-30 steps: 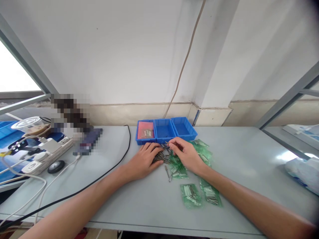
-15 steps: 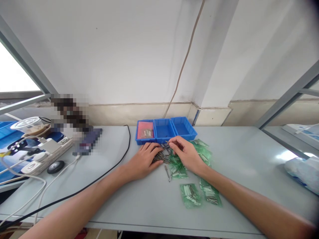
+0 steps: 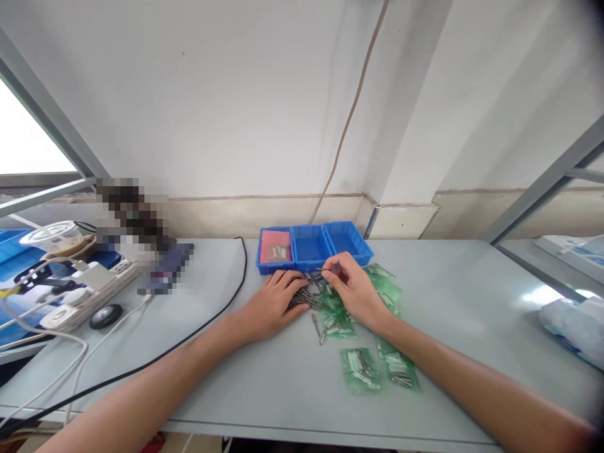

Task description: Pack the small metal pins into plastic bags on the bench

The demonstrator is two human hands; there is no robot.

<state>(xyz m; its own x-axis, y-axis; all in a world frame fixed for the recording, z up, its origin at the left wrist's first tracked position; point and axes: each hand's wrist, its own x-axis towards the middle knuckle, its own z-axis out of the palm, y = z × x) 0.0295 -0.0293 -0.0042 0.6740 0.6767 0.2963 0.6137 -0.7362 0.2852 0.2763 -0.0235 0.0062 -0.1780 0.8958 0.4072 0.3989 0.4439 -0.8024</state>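
Note:
My left hand (image 3: 270, 305) lies low on the table, thumb and fingers apart around the left side of a pile of slim metal pins (image 3: 304, 299). Between thumb and fingertips of my right hand (image 3: 353, 290) is a small metal pin (image 3: 320, 269), held just above the pile; only its tip shows. Two loose pins (image 3: 316, 323) lie in front of the pile. Under and beside my right hand are several green plastic bags (image 3: 337, 324) with metal pins and white pieces inside.
Behind the hands stand a blue bin holding a pink bag (image 3: 275, 242), a middle blue bin (image 3: 311, 244) and a right blue bin (image 3: 349, 240). A black cable (image 3: 207, 324) crosses the table on the left, near a power strip (image 3: 101, 292) and a black round object (image 3: 106, 316).
My right hand has shifted slightly up and to the right with the pin in its fingertips. My left hand has stayed in place.

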